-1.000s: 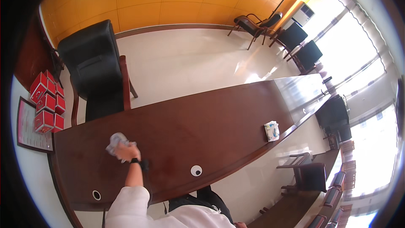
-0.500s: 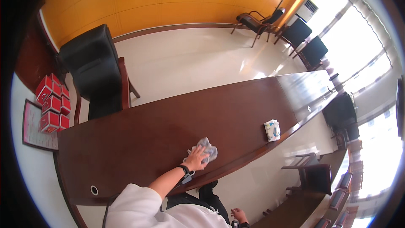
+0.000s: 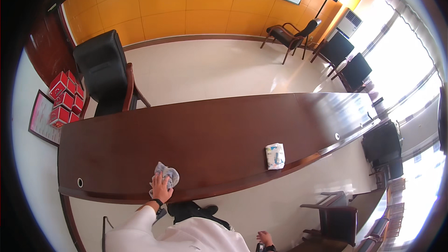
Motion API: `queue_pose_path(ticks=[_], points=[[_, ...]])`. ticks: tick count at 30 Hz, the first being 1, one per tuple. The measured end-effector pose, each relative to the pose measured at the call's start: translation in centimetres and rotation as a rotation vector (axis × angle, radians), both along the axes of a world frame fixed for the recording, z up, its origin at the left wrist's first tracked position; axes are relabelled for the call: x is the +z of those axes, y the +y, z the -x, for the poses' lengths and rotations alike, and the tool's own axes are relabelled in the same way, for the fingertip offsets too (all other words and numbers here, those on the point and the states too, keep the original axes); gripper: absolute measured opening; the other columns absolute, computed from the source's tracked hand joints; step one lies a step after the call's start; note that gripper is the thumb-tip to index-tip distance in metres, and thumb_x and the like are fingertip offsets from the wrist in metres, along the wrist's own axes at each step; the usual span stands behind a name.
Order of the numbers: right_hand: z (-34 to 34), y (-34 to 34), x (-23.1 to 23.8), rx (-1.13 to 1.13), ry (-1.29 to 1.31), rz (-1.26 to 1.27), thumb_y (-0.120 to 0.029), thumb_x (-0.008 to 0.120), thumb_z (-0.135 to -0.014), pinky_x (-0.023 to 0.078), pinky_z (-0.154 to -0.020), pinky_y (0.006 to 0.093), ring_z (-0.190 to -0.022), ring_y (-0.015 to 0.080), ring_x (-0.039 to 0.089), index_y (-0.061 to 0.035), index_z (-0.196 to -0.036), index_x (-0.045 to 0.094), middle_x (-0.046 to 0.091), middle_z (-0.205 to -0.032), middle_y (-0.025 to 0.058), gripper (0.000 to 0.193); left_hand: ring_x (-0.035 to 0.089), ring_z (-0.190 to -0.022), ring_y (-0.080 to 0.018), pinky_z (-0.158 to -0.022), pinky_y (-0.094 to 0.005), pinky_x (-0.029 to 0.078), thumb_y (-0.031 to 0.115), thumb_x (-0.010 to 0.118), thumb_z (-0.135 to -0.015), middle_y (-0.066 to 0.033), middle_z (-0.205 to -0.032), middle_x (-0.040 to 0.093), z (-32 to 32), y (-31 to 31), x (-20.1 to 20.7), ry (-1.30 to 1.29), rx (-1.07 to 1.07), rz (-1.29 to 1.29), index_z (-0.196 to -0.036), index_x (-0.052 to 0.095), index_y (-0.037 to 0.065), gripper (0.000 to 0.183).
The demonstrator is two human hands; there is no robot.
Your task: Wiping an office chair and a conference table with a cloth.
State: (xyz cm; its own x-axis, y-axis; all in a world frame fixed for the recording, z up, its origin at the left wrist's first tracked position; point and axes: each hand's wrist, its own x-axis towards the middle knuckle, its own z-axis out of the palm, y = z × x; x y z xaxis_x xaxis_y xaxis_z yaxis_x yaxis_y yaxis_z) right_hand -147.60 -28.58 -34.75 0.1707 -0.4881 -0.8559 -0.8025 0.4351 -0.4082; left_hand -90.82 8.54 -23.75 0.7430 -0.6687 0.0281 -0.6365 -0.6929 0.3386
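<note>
A long dark brown table (image 3: 224,126) stretches across in front of me. On its near edge, left of the middle, my left hand (image 3: 161,186) presses on a crumpled grey cloth (image 3: 169,174), with the fingers laid over it. Part of the cloth is hidden beneath the palm. Down by my body at the lower edge, my right hand (image 3: 265,238) hangs away from the table. Its fingers are loosely bent and nothing shows in them. Farther right on the table lies a white soft pack of tissues (image 3: 275,156) with blue and green marks.
A black armchair (image 3: 103,72) stands beyond the table's left part. Red boxes (image 3: 64,100) are stacked beside a framed sheet (image 3: 43,116) at the far left. A round white-rimmed hole (image 3: 80,183) sits in the tabletop. Another chair (image 3: 337,214) is at the near right.
My left hand has slid the cloth leftward along the table, farther from the tissue pack. The view has shifted too. My right hand still hangs low.
</note>
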Motion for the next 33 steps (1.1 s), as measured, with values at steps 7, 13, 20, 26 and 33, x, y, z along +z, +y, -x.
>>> queue_pose_path(ticks=[7, 13, 20, 26, 33], points=[[5.4, -4.3, 5.8, -0.183, 0.028, -0.043, -0.034, 0.057, -0.101, 0.051, -0.096, 0.0437, -0.119, 0.0268, 0.060, -0.0054, -0.138, 0.055, 0.062, -0.131, 0.0109, 0.047, 0.028, -0.142, -0.0552, -0.114, -0.0667, 0.023, 0.039, 0.070, -0.079, -0.0300, -0.154, 0.034, 5.4, -15.2, -2.7, -0.055, 0.381, 0.043, -0.135, 0.055, 0.011, 0.065], [7.7, -0.8, 5.7, -0.075, 0.080, -0.045, -0.036, 0.059, -0.100, 0.049, -0.099, 0.0454, -0.123, 0.0296, 0.059, -0.0060, -0.141, 0.055, 0.061, -0.134, 0.0165, 0.052, 0.030, -0.145, -0.0477, -0.116, -0.0632, 0.024, 0.042, 0.069, -0.082, -0.0248, -0.154, 0.039, 9.1, -29.6, -1.7, -0.059, -0.039, 0.155, -0.129, 0.062, 0.016, 0.054], [1.5, -12.9, 10.9, 0.295, 0.122, 0.513, -0.036, 0.066, -0.095, 0.052, -0.088, 0.0456, -0.106, 0.0309, 0.066, -0.0058, -0.130, 0.059, 0.067, -0.114, 0.0166, 0.047, 0.030, -0.147, -0.0398, -0.117, -0.0599, 0.023, 0.044, 0.062, -0.089, -0.0170, -0.155, 0.042, 9.2, -43.9, -0.5, -0.068, -0.441, 0.184, -0.126, 0.067, 0.019, 0.044], [-18.7, -28.6, 21.5, 0.490, -0.126, 0.768, -0.034, 0.086, -0.079, 0.053, -0.089, 0.0450, -0.104, 0.0373, 0.064, -0.0020, -0.135, 0.051, 0.063, -0.117, 0.0208, 0.074, 0.030, -0.148, -0.0392, -0.119, -0.0585, 0.022, 0.045, 0.061, -0.092, -0.0161, -0.156, 0.042, 8.9, -52.9, -1.2, -0.030, -0.536, 0.175, -0.125, 0.067, 0.019, 0.043], [-31.9, -38.6, 17.0, 0.509, -0.014, 0.846, -0.052, 0.088, -0.068, 0.040, -0.109, 0.0550, -0.132, 0.0473, 0.045, -0.0015, -0.153, 0.027, 0.045, -0.142, 0.0299, 0.116, 0.039, -0.143, -0.0369, -0.118, -0.0550, 0.027, 0.039, 0.064, -0.090, -0.0121, -0.151, 0.049, 8.2, -61.9, -1.6, -0.004, -0.524, 0.297, -0.119, 0.069, 0.020, 0.035]])
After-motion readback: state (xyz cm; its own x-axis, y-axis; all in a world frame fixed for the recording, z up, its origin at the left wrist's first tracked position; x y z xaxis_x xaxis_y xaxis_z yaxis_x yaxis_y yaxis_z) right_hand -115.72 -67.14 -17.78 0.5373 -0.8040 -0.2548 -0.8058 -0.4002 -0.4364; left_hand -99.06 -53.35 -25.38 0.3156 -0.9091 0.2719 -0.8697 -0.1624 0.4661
